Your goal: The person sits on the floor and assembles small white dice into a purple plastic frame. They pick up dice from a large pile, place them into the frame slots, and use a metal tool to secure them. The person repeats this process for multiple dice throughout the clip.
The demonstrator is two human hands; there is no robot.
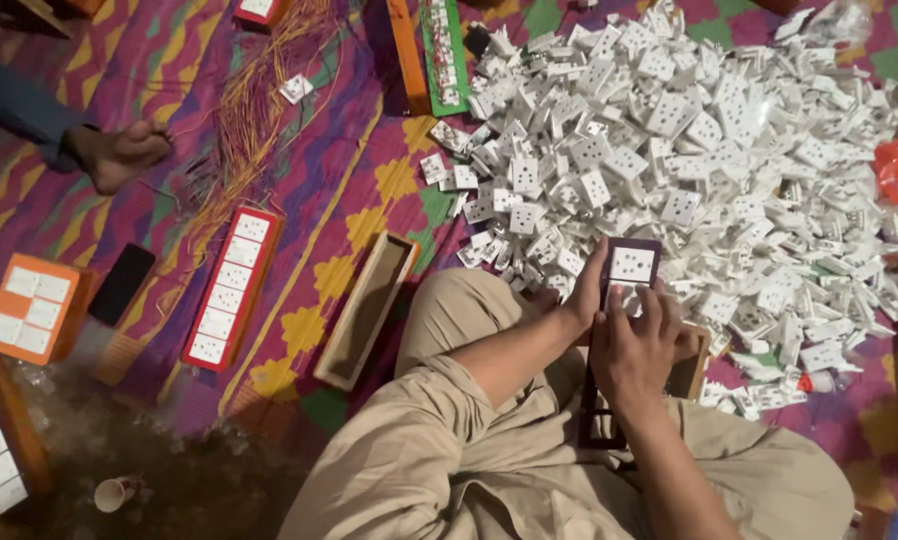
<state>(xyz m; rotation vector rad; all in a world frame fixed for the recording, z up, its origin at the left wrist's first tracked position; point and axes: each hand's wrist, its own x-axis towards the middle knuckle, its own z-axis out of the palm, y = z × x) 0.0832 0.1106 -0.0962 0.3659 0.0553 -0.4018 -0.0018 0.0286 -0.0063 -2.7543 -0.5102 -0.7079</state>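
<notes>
Seated cross-legged on a patterned purple and yellow woven mat (349, 170), with a long dark rectangular frame plate (619, 330) held over the lap. Long axis of this plate running away from the body, its far end pointing to the big heap of white plastic socket modules (689, 150). One white square socket module (632, 264) sitting in the top opening of the plate, just before the edge of the heap.

Left hand (581, 295) gripping the left edge of the plate near the top, fingers curled around it. Right hand (634, 345) lying over the middle of the plate, fingers pressed on its face just below the white module, thumb side hidden, so a pinch or only a press, cannot tell exactly. Right hand nearer to the module; left hand beside it.

Lower part of the plate between the knees, partly covered by the wrist. Heap close in front and to the right, so little free room there. More open room to the left, where an empty brown wooden box (367, 310) lies on the mat, and farther a red-framed strip of white modules (231, 288).
</notes>
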